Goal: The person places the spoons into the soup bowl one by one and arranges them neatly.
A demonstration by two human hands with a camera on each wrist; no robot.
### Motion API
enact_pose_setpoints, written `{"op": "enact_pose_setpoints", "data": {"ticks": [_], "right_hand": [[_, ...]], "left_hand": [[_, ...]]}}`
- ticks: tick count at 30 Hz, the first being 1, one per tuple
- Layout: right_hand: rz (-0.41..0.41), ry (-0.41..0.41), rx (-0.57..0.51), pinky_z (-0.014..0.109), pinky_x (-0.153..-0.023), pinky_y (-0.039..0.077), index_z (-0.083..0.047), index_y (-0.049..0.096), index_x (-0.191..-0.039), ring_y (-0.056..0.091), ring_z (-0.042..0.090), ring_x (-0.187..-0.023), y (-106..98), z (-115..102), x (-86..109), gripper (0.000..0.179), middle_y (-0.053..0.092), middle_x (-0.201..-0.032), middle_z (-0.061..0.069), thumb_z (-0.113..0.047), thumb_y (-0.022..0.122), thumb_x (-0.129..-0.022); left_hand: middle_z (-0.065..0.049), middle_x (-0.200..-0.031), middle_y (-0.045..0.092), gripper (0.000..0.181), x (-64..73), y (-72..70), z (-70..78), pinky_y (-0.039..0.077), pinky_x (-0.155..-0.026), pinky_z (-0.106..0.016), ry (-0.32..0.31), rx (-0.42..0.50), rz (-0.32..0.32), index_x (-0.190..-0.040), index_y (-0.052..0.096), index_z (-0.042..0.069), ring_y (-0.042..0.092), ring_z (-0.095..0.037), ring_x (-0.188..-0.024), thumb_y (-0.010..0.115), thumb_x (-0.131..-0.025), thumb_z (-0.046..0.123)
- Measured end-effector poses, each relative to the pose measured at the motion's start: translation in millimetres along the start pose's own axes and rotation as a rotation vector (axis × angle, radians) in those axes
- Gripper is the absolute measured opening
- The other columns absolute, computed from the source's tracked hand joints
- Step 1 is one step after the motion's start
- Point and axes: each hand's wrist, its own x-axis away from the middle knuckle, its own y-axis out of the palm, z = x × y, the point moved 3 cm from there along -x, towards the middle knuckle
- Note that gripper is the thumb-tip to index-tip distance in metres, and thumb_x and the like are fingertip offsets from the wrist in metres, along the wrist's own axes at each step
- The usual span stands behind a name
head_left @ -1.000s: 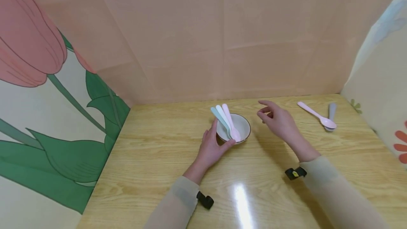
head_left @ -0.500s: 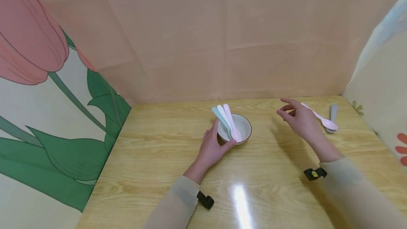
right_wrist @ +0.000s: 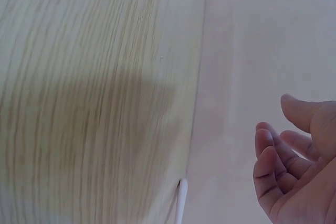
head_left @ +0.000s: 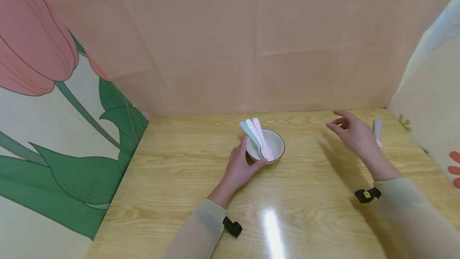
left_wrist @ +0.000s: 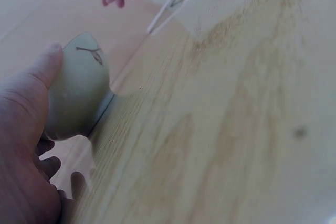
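Note:
My left hand grips a small white bowl with a dark rim, thumb at the near edge and fingers along its left side. Leaning in the bowl are a teal spoon, a white spoon and a pink spoon, handles pointing up and left. The left wrist view shows the bowl's outer wall with a small twig pattern. My right hand hovers above the table at the right, fingers loosely curled around nothing. It hides most of a second pink spoon, which lies across a grey spoon.
The wooden table meets a peach backdrop along its far edge. A panel with a printed tulip stands at the left, and a pale panel at the right.
My right hand has moved rightward, away from the bowl, and now overlaps the pink spoon on the table. The left hand and the bowl stay where they were.

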Motion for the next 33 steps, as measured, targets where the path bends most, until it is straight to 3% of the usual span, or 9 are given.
{"op": "enact_pose_setpoints", "data": {"ticks": [6, 19, 25, 33], "right_hand": [[0.018, 0.023, 0.011, 0.026, -0.069, 0.049, 0.001, 0.05, -0.161, 0.07, 0.049, -0.113, -7.7, 16.8, -1.9, 0.071, 0.072, -0.13, 0.028, -0.046, 0.067, -0.111], [-0.01, 0.132, 0.038, 0.049, -0.078, 0.049, 0.003, 0.046, -0.163, 0.065, 0.049, -0.116, -22.6, 51.6, -0.1, 0.084, 0.068, -0.136, 0.03, -0.061, 0.06, -0.109], [-0.034, 0.144, 0.049, 0.066, -0.09, 0.046, 0.007, 0.045, -0.162, 0.06, 0.054, -0.121, -27.5, 64.8, -0.7, 0.085, 0.063, -0.141, 0.035, -0.06, 0.059, -0.11], [-0.038, 0.151, 0.055, 0.067, -0.094, 0.043, 0.011, 0.046, -0.158, 0.056, 0.057, -0.124, -31.3, 79.5, 1.5, 0.081, 0.059, -0.141, 0.039, -0.054, 0.059, -0.112]], "left_hand": [[-0.003, -0.18, 0.03, 0.114, 0.7, -0.5, 0.5, 0.026, -0.125, -0.072, 0.002, -0.002, -0.003, -0.178, 0.006, 0.042, 0.021, -0.048, -0.164, 0.076, -0.094, 0.073], [-0.006, -0.179, 0.033, 0.113, 3.4, -1.7, 3.2, 0.031, -0.123, -0.072, 0.013, 0.004, 0.0, -0.178, 0.008, 0.042, 0.026, -0.049, -0.162, 0.078, -0.094, 0.069], [-0.006, -0.179, 0.033, 0.113, 3.5, -2.0, 3.4, 0.029, -0.125, -0.071, 0.014, 0.013, -0.003, -0.179, 0.009, 0.04, 0.025, -0.049, -0.162, 0.078, -0.094, 0.07], [-0.004, -0.178, 0.034, 0.114, 4.2, -2.5, 3.7, 0.033, -0.123, -0.07, 0.016, 0.014, -0.003, -0.179, 0.009, 0.039, 0.028, -0.047, -0.161, 0.079, -0.094, 0.069]]}}
